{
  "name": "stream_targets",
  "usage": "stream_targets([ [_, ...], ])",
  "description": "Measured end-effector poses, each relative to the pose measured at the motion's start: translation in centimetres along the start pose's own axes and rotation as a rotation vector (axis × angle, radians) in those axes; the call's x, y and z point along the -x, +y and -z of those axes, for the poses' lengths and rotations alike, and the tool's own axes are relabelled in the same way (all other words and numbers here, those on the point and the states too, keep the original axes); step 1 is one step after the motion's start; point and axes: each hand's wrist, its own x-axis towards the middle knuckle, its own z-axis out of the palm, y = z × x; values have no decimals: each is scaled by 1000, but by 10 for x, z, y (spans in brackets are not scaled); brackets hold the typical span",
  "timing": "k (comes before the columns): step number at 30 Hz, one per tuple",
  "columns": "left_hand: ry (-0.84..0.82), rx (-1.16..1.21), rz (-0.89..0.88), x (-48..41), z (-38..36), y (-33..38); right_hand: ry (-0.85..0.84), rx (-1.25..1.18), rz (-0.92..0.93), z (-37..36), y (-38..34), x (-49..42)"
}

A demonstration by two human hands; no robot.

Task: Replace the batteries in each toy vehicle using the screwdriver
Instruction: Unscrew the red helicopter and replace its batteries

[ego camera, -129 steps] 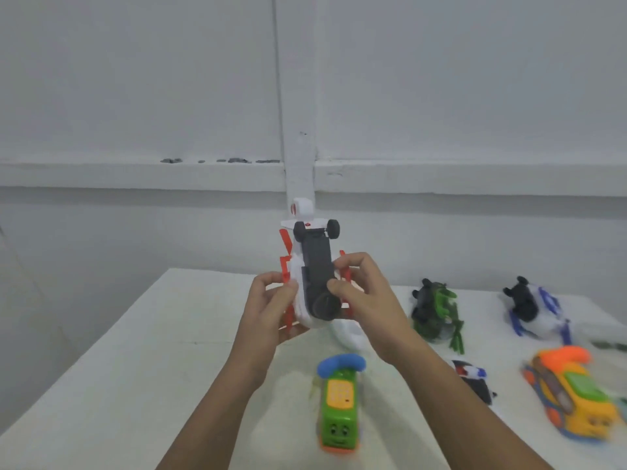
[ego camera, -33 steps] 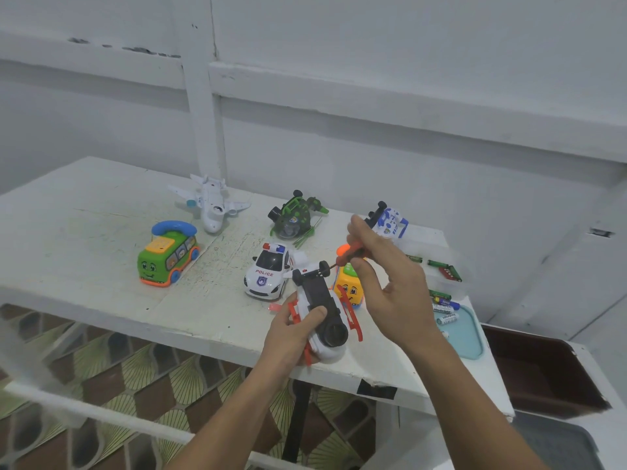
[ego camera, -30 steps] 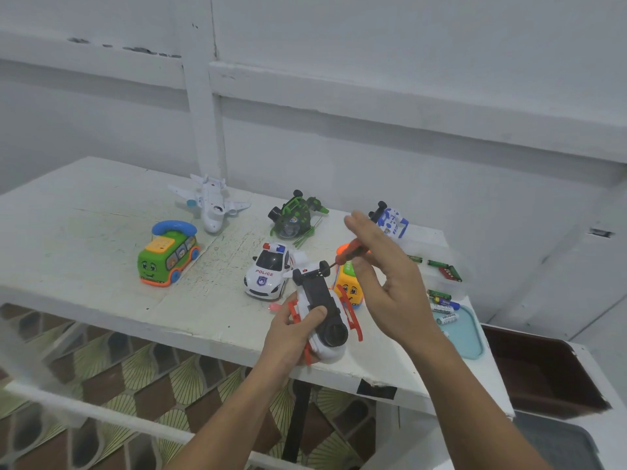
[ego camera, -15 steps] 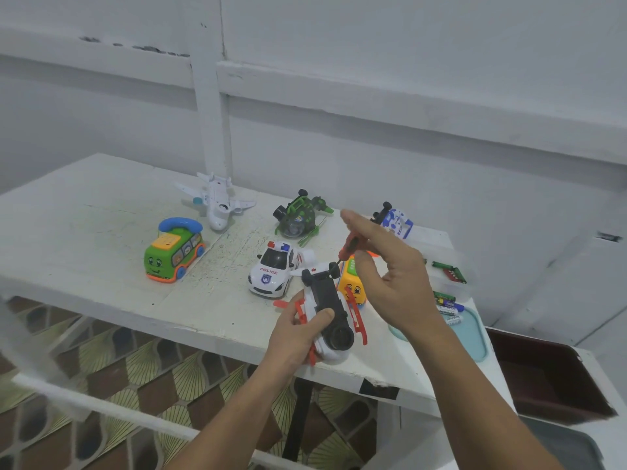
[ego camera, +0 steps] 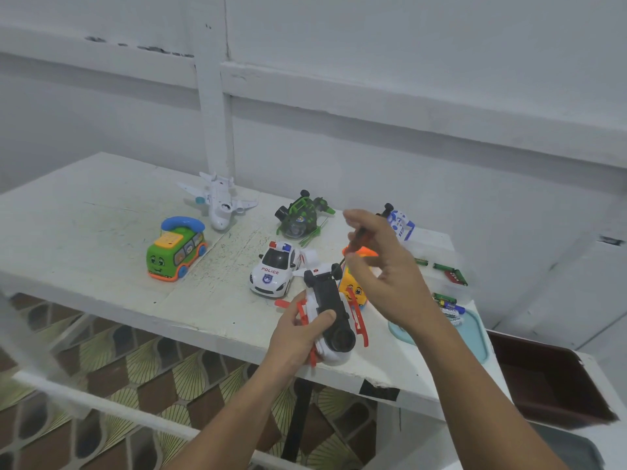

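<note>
**A:** Where is the toy now, and how do you hold it?

**B:** The toy helicopter [ego camera: 326,300] is in my left hand [ego camera: 294,338], belly up, above the near edge of the table [ego camera: 101,266]. My fingers go around its white body from the left, and my thumb lies on the black underside. My right hand [ego camera: 383,276] pinches the red screwdriver [ego camera: 355,241] between thumb and fingertips, with the other fingers loosely spread. The tip comes down at the far end of the toy, beyond my left thumb, near its two small wheels.

**A:** How do you think it will handle?

**B:** I judge it to be light, hollow plastic, stiff but a little slippery. The red skids on both sides of my grip look thin, so I would not squeeze them. The body is the safe place to hold. The screw is probably small, so the blade must sit straight or it will slip.

**A:** What differs from some seconds ago?

**B:** Then both my hands held the toy up before the wall, with no tool. Now only the left one holds it, lower, and the right has the screwdriver. The police car [ego camera: 275,274] and the yellow toy [ego camera: 354,289] stand just beyond my hands. The batteries [ego camera: 447,302] lie to the right of my right hand.
</note>
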Motion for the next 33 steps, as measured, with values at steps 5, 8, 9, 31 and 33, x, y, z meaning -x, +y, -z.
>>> stream_targets([
  [5, -7, 8, 10, 1, 2, 4, 60, -126, -190, 2, 15, -7],
  [8, -20, 4, 7, 0, 3, 3, 114, -303, -332, 5, 22, -11],
  [9, -21, 7, 8, 0, 3, 4, 120, -328, -362, 5, 24, -11],
  [31, 1, -10, 16, -3, 1, 5, -14, -172, -173, -6, 36, -15],
  [33, -2, -5, 5, -2, 1, 5, -91, -123, -170, -3, 33, -21],
])
